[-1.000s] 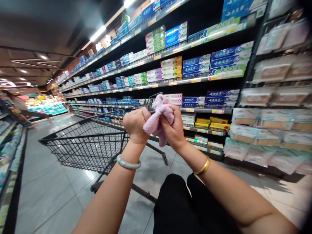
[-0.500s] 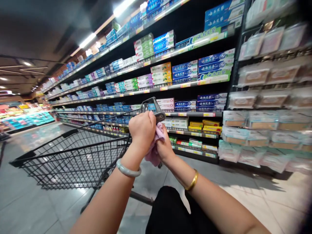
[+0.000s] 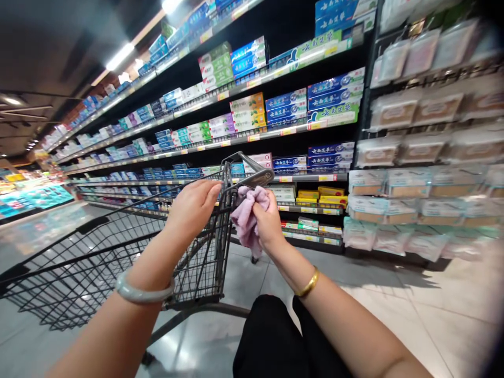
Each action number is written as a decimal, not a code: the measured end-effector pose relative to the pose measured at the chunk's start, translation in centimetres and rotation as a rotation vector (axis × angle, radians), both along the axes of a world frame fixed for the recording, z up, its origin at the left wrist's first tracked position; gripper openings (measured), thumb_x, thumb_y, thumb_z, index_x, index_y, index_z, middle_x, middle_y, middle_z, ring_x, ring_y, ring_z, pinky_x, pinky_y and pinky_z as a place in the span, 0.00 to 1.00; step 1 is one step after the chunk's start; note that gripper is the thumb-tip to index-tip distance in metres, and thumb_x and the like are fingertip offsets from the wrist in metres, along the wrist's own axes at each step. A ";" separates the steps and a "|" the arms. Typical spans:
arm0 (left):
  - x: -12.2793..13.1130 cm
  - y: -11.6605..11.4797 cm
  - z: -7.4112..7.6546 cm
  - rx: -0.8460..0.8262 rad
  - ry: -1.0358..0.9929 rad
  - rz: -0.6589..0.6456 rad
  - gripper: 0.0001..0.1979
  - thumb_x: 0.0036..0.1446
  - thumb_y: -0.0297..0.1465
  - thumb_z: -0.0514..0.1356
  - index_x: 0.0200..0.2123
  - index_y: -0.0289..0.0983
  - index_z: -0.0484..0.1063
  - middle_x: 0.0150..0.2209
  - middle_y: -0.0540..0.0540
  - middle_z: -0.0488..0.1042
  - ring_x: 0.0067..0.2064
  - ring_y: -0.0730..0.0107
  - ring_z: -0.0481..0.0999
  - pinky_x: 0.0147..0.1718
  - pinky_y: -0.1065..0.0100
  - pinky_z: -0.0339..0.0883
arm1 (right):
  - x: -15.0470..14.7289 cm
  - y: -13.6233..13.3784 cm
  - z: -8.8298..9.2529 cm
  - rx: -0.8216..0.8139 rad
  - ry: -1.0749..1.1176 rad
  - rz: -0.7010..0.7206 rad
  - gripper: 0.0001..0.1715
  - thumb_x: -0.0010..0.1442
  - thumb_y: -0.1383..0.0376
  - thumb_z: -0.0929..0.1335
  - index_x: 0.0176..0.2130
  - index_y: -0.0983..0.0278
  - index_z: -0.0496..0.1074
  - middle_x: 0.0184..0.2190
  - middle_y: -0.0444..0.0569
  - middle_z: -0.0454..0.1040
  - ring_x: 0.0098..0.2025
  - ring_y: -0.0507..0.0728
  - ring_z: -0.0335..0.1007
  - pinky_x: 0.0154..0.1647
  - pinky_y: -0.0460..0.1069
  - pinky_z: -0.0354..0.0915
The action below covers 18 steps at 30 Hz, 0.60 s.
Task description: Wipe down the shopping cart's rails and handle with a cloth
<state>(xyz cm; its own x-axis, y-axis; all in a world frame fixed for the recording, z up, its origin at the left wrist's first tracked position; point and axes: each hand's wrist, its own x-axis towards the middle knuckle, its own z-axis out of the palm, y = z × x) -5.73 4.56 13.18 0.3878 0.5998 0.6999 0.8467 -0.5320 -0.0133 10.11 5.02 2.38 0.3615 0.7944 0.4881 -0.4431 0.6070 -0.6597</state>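
A crumpled lilac cloth (image 3: 248, 218) is in my right hand (image 3: 269, 219), its fingers closed on it. The cloth hangs just below the grey handle (image 3: 255, 177) of a black wire shopping cart (image 3: 197, 268). My left hand (image 3: 193, 206) is at the cart's basket, left of the handle, its back toward me. Its thumb points toward the upright back frame of the cart. The other left fingers are mostly hidden, so I cannot tell whether they grip the wire. A pale bangle (image 3: 144, 290) is on my left wrist and a gold bangle (image 3: 308, 282) on my right.
Long shelves (image 3: 291, 128) stacked with boxed goods run along the far side of the cart. Hanging clear packs (image 3: 409, 184) fill a rack at the right. Tiled floor (image 3: 394, 315) lies below, with my black-clad legs (image 3: 271, 336) in front.
My left hand has come away from the cloth and the handle and moved left over the basket. The cloth now hangs looser from my right hand. The view has shifted slightly right.
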 end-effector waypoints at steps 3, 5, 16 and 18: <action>-1.6 -0.2 -2.0 -0.066 0.127 0.222 0.30 0.71 0.48 0.42 0.53 0.38 0.78 0.51 0.37 0.81 0.53 0.52 0.79 0.52 0.56 0.69 | -0.6 0.3 -1.2 -0.026 -0.021 -0.015 0.21 0.55 0.66 0.70 0.49 0.59 0.68 0.45 0.43 0.74 0.48 0.54 0.70 0.56 0.50 0.64; -2.0 -0.2 -3.1 -0.174 0.255 0.298 0.31 0.70 0.49 0.41 0.45 0.39 0.79 0.42 0.38 0.83 0.44 0.52 0.81 0.40 0.60 0.68 | -0.7 0.7 -2.0 -0.040 -0.010 -0.001 0.23 0.54 0.66 0.70 0.50 0.59 0.68 0.46 0.43 0.75 0.48 0.54 0.71 0.56 0.50 0.64; -0.4 1.1 -4.4 -0.134 0.396 0.339 0.33 0.70 0.51 0.38 0.30 0.41 0.75 0.30 0.40 0.80 0.34 0.55 0.80 0.28 0.64 0.51 | 0.6 2.4 -2.9 -0.049 0.222 0.181 0.15 0.51 0.63 0.70 0.41 0.59 0.70 0.33 0.38 0.73 0.31 0.50 0.66 0.36 0.45 0.65; 0.4 1.3 -4.4 -0.121 0.418 0.323 0.33 0.70 0.51 0.38 0.30 0.41 0.75 0.30 0.40 0.80 0.34 0.56 0.80 0.28 0.64 0.53 | 0.9 2.4 -3.6 -0.099 0.262 0.196 0.17 0.50 0.62 0.72 0.41 0.60 0.71 0.33 0.39 0.73 0.31 0.50 0.66 0.35 0.45 0.66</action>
<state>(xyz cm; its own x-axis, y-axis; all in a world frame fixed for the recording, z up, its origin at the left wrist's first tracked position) -5.34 5.88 8.82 0.4009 0.8015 0.4437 0.9031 -0.2643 -0.3386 11.04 7.40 -1.18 0.3000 0.9002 0.3156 -0.7073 0.4319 -0.5596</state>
